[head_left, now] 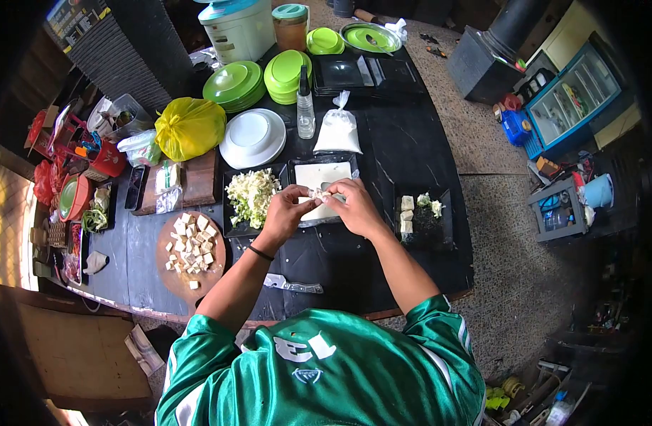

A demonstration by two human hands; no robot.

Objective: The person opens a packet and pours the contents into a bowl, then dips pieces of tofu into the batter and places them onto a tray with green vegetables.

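Jersey (354, 362): green, white stripes and lettering. Bag (191, 129): yellow. Stacked plates (234, 84): bright green; round plates (252, 135): white; tabletop (404, 284): black, thin pale veining; chopping board (177, 277): brown; floor (507, 234): grey-brown, speckled.

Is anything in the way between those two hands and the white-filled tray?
Nothing visible blocks the left hand or right hand from the white-filled tray; their fingertips pinch a small pale piece over it.
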